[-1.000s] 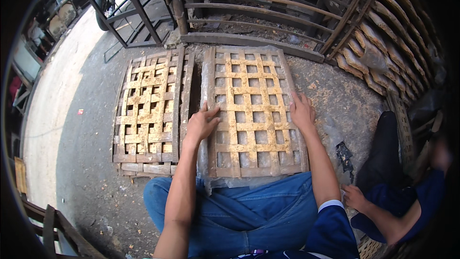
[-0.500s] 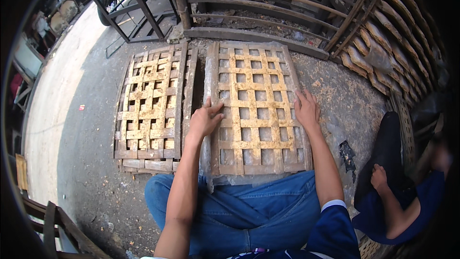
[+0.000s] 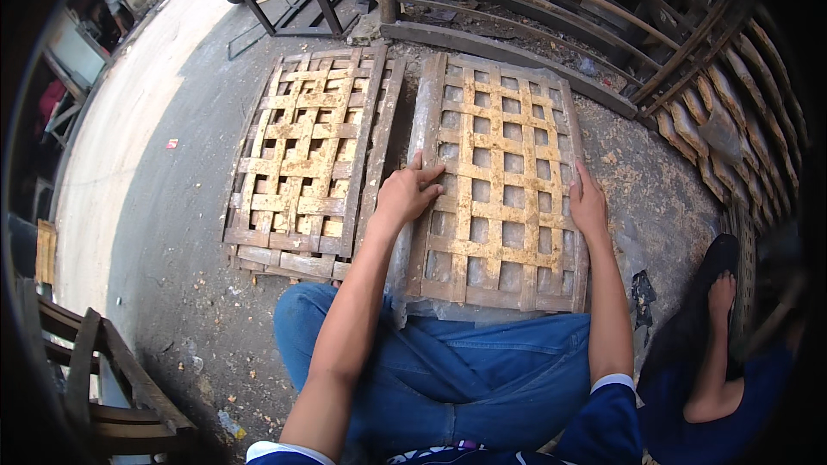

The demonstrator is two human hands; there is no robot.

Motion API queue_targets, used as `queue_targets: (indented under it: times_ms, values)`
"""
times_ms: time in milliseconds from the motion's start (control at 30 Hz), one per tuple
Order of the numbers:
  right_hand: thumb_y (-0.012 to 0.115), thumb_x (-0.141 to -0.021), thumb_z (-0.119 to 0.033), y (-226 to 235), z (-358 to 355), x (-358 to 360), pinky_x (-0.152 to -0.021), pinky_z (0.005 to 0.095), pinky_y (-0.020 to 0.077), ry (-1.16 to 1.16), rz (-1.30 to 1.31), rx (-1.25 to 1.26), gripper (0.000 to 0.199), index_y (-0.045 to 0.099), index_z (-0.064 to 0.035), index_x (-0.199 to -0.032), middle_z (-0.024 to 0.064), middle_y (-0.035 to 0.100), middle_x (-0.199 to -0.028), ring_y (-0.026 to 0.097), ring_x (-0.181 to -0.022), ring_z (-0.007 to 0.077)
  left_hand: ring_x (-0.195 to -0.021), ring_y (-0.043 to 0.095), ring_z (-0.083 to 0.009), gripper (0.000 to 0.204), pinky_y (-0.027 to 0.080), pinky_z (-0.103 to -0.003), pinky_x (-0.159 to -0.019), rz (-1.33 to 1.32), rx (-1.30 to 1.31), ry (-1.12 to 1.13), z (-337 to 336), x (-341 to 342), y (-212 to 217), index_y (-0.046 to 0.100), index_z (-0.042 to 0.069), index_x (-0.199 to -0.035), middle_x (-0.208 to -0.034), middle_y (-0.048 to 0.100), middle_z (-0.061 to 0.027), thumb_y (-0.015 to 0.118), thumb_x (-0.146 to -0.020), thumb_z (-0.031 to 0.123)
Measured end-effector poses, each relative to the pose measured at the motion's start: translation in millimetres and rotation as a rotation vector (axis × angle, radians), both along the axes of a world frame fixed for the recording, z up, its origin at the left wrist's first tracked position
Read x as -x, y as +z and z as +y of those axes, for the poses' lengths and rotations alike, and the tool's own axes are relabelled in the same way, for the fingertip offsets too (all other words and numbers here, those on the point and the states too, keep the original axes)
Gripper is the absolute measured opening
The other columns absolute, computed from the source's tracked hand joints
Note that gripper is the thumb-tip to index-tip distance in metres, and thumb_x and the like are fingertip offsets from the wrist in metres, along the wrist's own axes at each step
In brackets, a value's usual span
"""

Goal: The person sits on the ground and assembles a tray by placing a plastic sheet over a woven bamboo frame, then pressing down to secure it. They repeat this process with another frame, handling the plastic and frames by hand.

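In front of my crossed legs lies a woven bamboo lattice panel (image 3: 508,168) in a worn wooden frame, on a sheet of clear plastic (image 3: 424,112) that sticks out along its left side. My left hand (image 3: 410,193) rests on the panel's left frame edge, fingers spread, with fingertips touching the slats. At the opposite edge, my right hand (image 3: 588,201) lies against the frame's outer side, its fingers stretched out and pointing away from me. To the left is a second lattice panel (image 3: 301,151), stacked on another frame; no hand touches it.
Beyond the panels stands a dark slatted rack (image 3: 517,0). Layered sheets (image 3: 724,120) lean at the far right. Another person's arm (image 3: 719,362) and dark-clothed leg are close on my right. A wooden stool-like frame (image 3: 103,379) stands at lower left.
The view has turned, so the scene sits farther right and higher. My right hand has slid from the frame's top to its outer side, its fingers closer together. The other person's hand has moved forward.
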State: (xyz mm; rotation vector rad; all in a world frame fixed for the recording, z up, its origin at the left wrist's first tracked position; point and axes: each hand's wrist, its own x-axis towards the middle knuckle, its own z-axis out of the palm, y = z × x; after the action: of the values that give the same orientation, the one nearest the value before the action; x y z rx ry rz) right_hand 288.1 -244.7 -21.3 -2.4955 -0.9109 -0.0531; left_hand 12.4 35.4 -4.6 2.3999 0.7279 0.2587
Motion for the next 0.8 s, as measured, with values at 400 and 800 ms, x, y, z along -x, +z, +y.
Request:
queue_targets:
  times_ms: [400, 800]
  values:
    - [0.044, -0.105, -0.025, -4, 0, -2, -0.11, 0.0452, 0.0409, -0.02, 0.239, -0.082, 0.048, 0.041, -0.0203, -0.152, 0.024, 0.053, -0.144, 0.052, -0.133, 0.0399, -0.107, 0.069, -0.0351, 0.046, 0.053, -0.043, -0.097, 0.024, 0.05, 0.017, 2, 0, -6, 0.068, 0.03, -0.13, -0.153, 0.045, -0.0163, 0.075, -0.085, 0.034]
    - [0.039, -0.107, -0.026, -17, -8, -15, -0.111, 0.0447, 0.0396, 0.041, 0.232, -0.082, 0.047, 0.037, -0.0213, -0.154, 0.0196, 0.05, -0.149, 0.049, -0.136, 0.0386, -0.106, 0.069, -0.0354, 0.05, 0.054, -0.043, -0.096, 0.034, 0.108, 0.051, -3, 2, 5, 0.069, 0.025, -0.13, -0.138, 0.06, -0.0182, 0.076, -0.082, 0.034]
